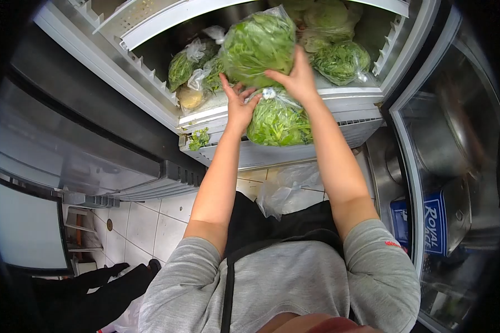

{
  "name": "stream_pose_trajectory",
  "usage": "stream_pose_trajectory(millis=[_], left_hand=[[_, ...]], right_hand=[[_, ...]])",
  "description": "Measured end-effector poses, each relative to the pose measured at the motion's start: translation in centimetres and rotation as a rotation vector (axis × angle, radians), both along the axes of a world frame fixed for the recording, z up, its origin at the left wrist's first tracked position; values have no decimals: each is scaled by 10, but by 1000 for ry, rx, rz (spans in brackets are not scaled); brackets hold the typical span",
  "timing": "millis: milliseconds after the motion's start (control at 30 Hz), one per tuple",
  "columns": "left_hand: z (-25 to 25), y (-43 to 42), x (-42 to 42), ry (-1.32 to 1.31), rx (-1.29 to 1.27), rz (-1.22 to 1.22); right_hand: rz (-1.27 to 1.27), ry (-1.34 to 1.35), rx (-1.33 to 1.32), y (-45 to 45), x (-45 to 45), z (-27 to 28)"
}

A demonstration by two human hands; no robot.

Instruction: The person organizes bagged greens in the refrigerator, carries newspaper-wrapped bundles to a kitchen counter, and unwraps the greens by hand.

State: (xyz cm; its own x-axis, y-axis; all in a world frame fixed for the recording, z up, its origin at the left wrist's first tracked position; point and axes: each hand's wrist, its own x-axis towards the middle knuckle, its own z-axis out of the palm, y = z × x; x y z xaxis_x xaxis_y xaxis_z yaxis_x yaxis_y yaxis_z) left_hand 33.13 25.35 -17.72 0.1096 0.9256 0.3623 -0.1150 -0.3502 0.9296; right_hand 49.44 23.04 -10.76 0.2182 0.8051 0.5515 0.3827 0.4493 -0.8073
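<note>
A clear plastic bag of leafy greens is raised at the front of the fridge's bottom compartment. My right hand grips its right side, with the thumb across the front. My left hand is at its lower left, fingers spread; whether they touch this bag is unclear. Just below is a second, knotted bag of greens at the compartment's front edge, its knot close to my left thumb. What supports this lower bag is hidden.
More bagged greens sit inside at the right, others at the left beside a bag with something yellowish. Loose leaves lie on the front ledge. A glass door stands open at right. Crumpled plastic is below. Another person's dark-clothed legs show lower left.
</note>
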Motion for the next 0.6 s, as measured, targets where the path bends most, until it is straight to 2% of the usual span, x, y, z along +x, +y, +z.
stream_pose_trajectory(millis=[33, 100, 167, 300, 367, 433, 500, 567, 600], left_hand=[[-2, 2, 0, -1, 1, 8], [-7, 6, 0, 193, 62, 32], [-13, 8, 0, 97, 72, 11], [-12, 3, 6, 113, 38, 72], [-14, 8, 1, 227, 29, 13], [-4, -1, -1, 255, 83, 45], [13, -5, 10, 277, 129, 62], [42, -10, 24, 101, 248, 68], [55, -7, 34, 44, 185, 39]], right_hand=[[-212, -195, 184, -14, 4, 10], [-255, -422, 465, -31, 36, 27], [-456, -662, 461, -42, 76, 37], [-846, -713, 521, -18, 136, 33], [-788, -712, 421, -4, 153, 14], [-753, -1055, 156, -2, 157, -1], [-714, -1048, 150, -1, 154, -6], [-613, -927, 136, -4, 158, 1], [-580, -930, 97, -9, 161, 5]])
